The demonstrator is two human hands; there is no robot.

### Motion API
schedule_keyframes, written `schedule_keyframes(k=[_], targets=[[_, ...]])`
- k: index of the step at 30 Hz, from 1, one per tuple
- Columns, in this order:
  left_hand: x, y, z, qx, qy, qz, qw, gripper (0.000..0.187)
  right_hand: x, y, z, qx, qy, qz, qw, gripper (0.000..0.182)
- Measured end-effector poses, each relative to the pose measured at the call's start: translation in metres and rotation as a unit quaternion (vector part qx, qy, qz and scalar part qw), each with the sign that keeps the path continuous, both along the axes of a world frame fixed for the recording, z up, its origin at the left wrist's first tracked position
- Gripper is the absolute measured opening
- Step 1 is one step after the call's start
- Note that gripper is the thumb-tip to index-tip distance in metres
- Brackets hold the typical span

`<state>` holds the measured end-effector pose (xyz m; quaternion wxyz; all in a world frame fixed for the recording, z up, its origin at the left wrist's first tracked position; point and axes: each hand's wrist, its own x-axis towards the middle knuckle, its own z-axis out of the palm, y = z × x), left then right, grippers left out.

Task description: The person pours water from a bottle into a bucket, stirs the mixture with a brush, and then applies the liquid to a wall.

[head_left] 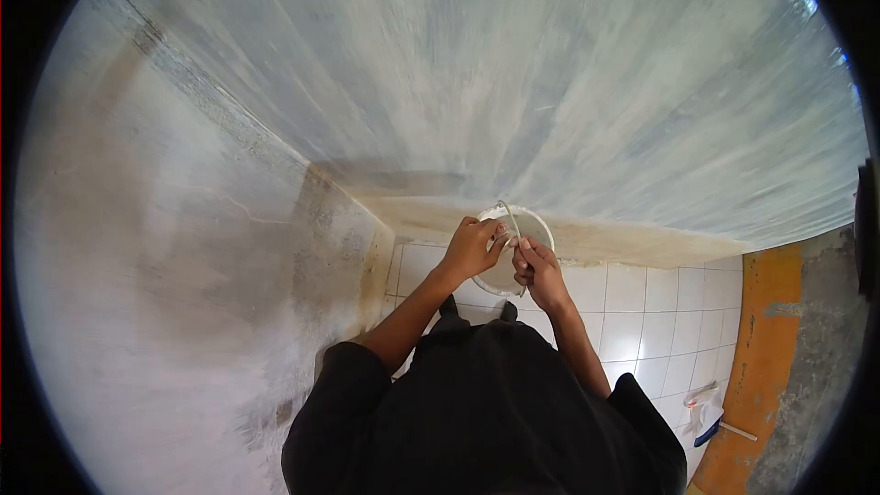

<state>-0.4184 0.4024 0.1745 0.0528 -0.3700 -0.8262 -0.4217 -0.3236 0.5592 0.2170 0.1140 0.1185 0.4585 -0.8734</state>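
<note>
A round white bucket (541, 222) stands below my hands, close to the painted wall, and its inside looks pale. A thin pale handle (510, 213) arches up over its opening. My right hand (543, 277) has its fingers closed round the middle of this handle. On the other side, my left hand (474, 247) is over the bucket's left rim, thumb and fingers pinched together close to the handle. Whatever is between those left fingertips is too small to make out. Both hands nearly touch each other.
A streaky grey-green wall (513, 82) rises ahead, and a stained wall (165, 247) meets it at left. White tiles (623, 289) cover the floor. At right, a white bag-like item (703, 410) and a blue-and-white tool (710, 431) lie near an orange strip (768, 339).
</note>
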Motion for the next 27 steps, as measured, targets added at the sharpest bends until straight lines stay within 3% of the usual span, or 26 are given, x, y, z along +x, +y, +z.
schedule_keyframes(k=[12,24,27], targets=[[-0.005,0.001,0.009,-0.040,0.003,0.010,0.999,0.018,-0.004,0.001,0.021,-0.037,0.011,0.013,0.999,0.064],[-0.001,0.000,0.013,-0.049,0.015,0.007,0.999,0.019,-0.003,0.005,0.021,-0.050,0.015,0.017,0.998,0.074],[-0.002,-0.002,0.019,-0.031,-0.013,0.013,0.999,0.018,-0.003,0.004,0.018,-0.053,0.002,-0.002,0.999,0.067]])
